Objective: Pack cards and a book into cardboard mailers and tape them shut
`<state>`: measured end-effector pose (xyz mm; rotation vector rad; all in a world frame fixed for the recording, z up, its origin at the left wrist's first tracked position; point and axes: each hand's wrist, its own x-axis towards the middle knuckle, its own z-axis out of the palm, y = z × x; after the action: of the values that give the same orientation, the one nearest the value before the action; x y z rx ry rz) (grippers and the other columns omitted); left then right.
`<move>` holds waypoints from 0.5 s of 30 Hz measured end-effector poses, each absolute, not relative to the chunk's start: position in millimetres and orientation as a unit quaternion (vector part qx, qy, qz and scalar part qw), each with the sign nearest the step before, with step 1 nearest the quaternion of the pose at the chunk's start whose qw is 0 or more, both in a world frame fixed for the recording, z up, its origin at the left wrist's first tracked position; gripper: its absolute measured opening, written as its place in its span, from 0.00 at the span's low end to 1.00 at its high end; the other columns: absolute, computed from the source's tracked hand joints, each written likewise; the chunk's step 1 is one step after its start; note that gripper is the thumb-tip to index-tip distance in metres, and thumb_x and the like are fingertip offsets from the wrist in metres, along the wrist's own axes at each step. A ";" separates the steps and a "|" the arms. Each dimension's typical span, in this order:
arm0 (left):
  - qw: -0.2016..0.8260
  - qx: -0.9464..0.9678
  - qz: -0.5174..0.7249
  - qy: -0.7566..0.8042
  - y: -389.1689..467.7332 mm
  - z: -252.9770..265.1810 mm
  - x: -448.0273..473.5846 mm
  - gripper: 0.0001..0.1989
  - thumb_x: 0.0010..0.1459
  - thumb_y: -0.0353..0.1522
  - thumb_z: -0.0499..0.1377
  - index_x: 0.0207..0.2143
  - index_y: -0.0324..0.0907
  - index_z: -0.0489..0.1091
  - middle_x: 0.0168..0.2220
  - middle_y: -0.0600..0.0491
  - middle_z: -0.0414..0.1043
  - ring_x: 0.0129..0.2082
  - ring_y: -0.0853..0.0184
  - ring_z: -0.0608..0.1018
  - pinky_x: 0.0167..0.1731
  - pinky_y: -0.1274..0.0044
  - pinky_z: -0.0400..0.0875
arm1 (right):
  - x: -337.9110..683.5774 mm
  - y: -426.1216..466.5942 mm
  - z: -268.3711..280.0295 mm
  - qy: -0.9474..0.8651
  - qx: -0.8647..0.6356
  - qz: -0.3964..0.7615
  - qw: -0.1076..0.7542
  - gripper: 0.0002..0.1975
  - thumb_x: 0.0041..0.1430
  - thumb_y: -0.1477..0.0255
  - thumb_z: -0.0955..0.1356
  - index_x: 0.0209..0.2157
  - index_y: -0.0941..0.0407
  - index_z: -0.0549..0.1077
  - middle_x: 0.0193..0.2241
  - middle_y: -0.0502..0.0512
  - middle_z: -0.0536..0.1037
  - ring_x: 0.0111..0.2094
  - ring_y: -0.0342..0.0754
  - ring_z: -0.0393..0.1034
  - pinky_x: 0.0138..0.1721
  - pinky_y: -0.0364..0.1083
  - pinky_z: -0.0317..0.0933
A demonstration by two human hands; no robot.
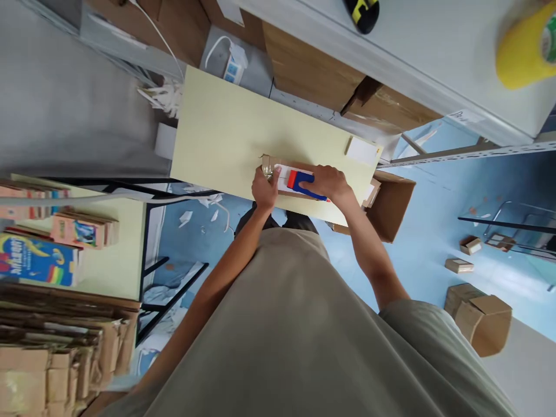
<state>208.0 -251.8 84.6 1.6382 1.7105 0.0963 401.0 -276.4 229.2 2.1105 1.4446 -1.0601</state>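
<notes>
At six o'clock on the pale-yellow rectangular table, the left hand is curling its fingers around a long brown cardboard box at its nine o'clock end, seemingly steadying it, while the right hand is gripping a blue-and-red block-shaped object over the box's three o'clock half.

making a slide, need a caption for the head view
Left hand on a cardboard box, right hand holding a blue and red object over it, on a pale table.
</notes>
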 end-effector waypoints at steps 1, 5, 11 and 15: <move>0.361 0.626 0.047 0.690 -251.9 84.8 209.1 0.28 0.81 0.53 0.53 0.66 0.40 0.69 0.58 0.36 0.83 0.62 0.45 0.84 0.60 0.62 0.77 | 400.3 -275.4 229.6 0.516 0.747 -0.377 0.182 0.30 0.75 0.53 0.72 0.65 0.61 0.79 0.57 0.74 0.86 0.60 0.67 0.81 0.59 0.55 0.73; 0.342 0.604 0.056 0.718 -249.6 87.9 212.2 0.24 0.79 0.52 0.58 0.60 0.42 0.73 0.57 0.39 0.86 0.59 0.44 0.85 0.57 0.62 0.78 | 401.5 -270.2 235.5 0.520 0.733 -0.399 0.180 0.29 0.76 0.54 0.72 0.66 0.61 0.79 0.59 0.74 0.85 0.61 0.67 0.81 0.60 0.55 0.73; 0.337 0.603 0.041 0.722 -248.6 94.2 213.4 0.26 0.79 0.52 0.57 0.62 0.41 0.72 0.58 0.35 0.85 0.63 0.40 0.83 0.58 0.60 0.76 | 456.0 -298.3 265.0 0.514 0.724 -0.422 0.183 0.31 0.72 0.47 0.75 0.57 0.62 0.83 0.47 0.71 0.89 0.49 0.62 0.85 0.49 0.50 0.73; 0.330 0.607 0.042 0.721 -249.3 93.6 215.1 0.26 0.79 0.52 0.56 0.63 0.41 0.72 0.60 0.34 0.83 0.63 0.39 0.82 0.60 0.58 0.75 | 518.8 -342.0 289.8 0.496 0.725 -0.429 0.212 0.32 0.72 0.40 0.73 0.45 0.59 0.86 0.38 0.65 0.88 0.40 0.57 0.83 0.42 0.48 0.70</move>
<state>215.1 -249.3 93.6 1.5890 1.8871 0.1100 518.8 -342.0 289.8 2.0123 1.3771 -1.1913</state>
